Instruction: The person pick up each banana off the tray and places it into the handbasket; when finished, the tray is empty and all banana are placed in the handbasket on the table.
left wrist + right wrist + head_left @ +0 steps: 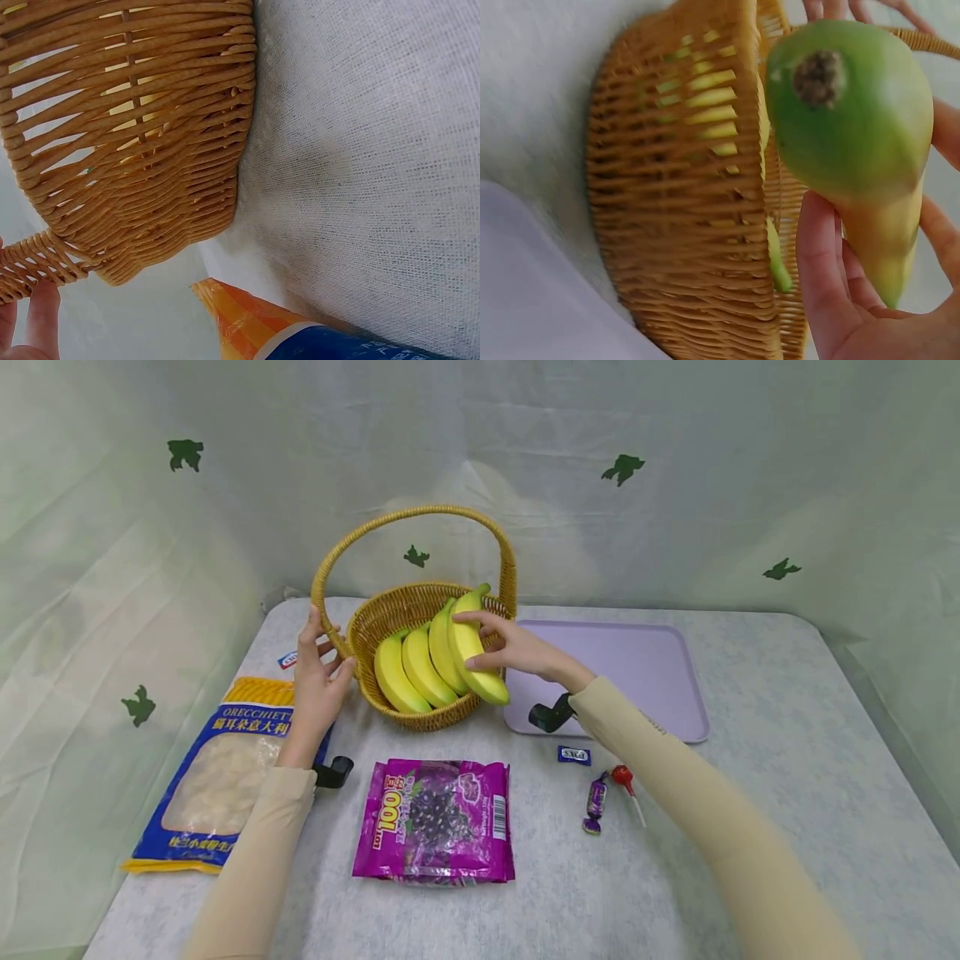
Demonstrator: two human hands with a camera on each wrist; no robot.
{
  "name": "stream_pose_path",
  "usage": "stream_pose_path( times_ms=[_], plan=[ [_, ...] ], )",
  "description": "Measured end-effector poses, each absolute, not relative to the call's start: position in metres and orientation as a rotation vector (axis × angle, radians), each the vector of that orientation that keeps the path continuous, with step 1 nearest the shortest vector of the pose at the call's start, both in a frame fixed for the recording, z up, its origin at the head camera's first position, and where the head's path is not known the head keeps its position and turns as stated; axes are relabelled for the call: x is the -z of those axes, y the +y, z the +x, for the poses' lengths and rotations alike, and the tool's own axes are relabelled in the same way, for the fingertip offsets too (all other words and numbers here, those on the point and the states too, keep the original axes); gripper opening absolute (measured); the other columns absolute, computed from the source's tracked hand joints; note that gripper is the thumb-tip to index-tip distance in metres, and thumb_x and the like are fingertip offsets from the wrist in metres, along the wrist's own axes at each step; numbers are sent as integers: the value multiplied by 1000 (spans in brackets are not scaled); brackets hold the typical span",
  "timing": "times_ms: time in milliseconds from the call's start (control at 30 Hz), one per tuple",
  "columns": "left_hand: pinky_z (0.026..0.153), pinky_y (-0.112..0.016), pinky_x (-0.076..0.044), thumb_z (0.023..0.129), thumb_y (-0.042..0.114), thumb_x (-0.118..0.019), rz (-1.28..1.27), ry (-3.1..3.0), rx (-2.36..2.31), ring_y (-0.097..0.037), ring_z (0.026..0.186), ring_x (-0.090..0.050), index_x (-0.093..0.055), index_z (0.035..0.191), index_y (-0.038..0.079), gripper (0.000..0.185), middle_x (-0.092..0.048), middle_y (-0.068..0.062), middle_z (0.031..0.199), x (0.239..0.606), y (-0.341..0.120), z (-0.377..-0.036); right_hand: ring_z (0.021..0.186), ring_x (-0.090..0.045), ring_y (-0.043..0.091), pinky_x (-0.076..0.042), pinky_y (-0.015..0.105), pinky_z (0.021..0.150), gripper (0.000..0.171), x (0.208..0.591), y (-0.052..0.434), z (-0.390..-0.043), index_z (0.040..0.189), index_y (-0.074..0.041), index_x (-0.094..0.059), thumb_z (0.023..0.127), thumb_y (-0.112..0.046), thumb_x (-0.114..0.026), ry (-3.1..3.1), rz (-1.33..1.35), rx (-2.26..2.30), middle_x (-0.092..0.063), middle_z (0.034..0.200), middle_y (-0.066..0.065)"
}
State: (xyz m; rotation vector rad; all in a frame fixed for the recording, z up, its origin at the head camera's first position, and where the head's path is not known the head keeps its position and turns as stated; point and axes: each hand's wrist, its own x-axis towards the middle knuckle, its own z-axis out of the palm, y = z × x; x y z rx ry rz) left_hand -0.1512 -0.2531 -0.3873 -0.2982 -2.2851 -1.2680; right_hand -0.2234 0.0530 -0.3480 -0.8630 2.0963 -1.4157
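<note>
In the head view, a woven wicker basket (435, 720) with a tall arched handle (420, 512) holds several yellow bananas (395, 675). My left hand (318, 681) grips the lower left end of the handle, and its fingertips show there in the left wrist view. With my right hand (517, 647) I pinch the rightmost banana (489, 685) between thumb and fingers, over the basket's right rim. The right wrist view shows this banana's green end (855, 112) large and close, beside the wicker wall (675, 195).
A lilac tray (678, 693) lies right of the basket, partly behind my right wrist. Nearer me are a blue candy (574, 755), a purple-wrapped candy (596, 800), a red lollipop (622, 777) and a purple candy bag (435, 822). A blue pasta bag (217, 777) lies under my left forearm.
</note>
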Motion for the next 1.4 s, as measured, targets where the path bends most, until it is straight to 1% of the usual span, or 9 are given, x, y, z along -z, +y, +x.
stream_pose_path(
  times_ms=[200,333,467,700,833,1033,1167,1300,1400],
  plan=[
    [98,-41,-46,92,-7,-54,-288,-2283,1262,-36,118,-46,-10,152,22,80,-36,-21,137,388,-253,-151,94,-48,23,-48,33,74,66,346,39,-241,147,-14,-37,89,-14,-67,2163,-879,1410,-49,108,17],
    [97,-36,-47,92,-8,-54,-316,-2260,1277,-40,117,-46,-11,152,24,81,-34,-22,138,389,-254,-152,90,-45,22,-44,31,70,64,345,35,-248,147,-13,-38,89,-15,-66,2239,-865,1361,-49,104,16],
    [97,-38,-47,92,-9,-53,-314,-2261,1278,-41,117,-46,-11,152,24,81,-34,-22,138,388,-253,-152,93,-46,24,-44,32,74,62,345,34,-253,145,-10,-41,88,-16,-66,2315,-849,1304,-52,109,17],
    [97,-47,-46,93,-7,-54,-292,-2281,1271,-37,118,-46,-10,152,22,80,-35,-24,137,386,-251,-151,114,-46,27,-44,36,91,60,349,30,-258,143,-8,-44,88,-14,-66,2420,-814,1129,-40,144,17],
    [98,-41,-46,92,-8,-54,-309,-2267,1288,-40,117,-46,-10,152,22,80,-35,-25,136,387,-251,-152,108,-44,30,-41,41,89,63,351,26,-256,145,-9,-42,86,-8,-66,2440,-841,990,-42,143,16],
    [98,-38,-46,92,-8,-54,-304,-2258,1296,-38,117,-46,-11,152,23,80,-35,-20,137,387,-252,-153,131,-33,29,-41,41,95,66,352,22,-252,145,-12,-42,84,-5,-66,2496,-832,864,-38,147,14],
    [97,-36,-47,92,-7,-54,-309,-2246,1300,-38,117,-46,-12,153,24,80,-35,-20,137,387,-252,-153,134,-28,30,-46,37,84,67,353,19,-251,144,-11,-43,81,-2,-65,2517,-855,826,-39,145,15],
    [97,-35,-47,92,-7,-54,-312,-2246,1293,-37,117,-47,-11,153,24,80,-35,-22,137,387,-253,-152,122,-39,31,-45,34,76,66,355,21,-249,143,-10,-44,81,-1,-64,2528,-869,865,-43,141,17],
    [98,-39,-46,92,-7,-54,-315,-2252,1288,-37,117,-47,-10,152,22,80,-34,-21,138,387,-252,-152,115,-46,31,-47,36,83,61,356,28,-247,142,-7,-45,84,-2,-65,2513,-865,1014,-45,140,16]
  ],
)
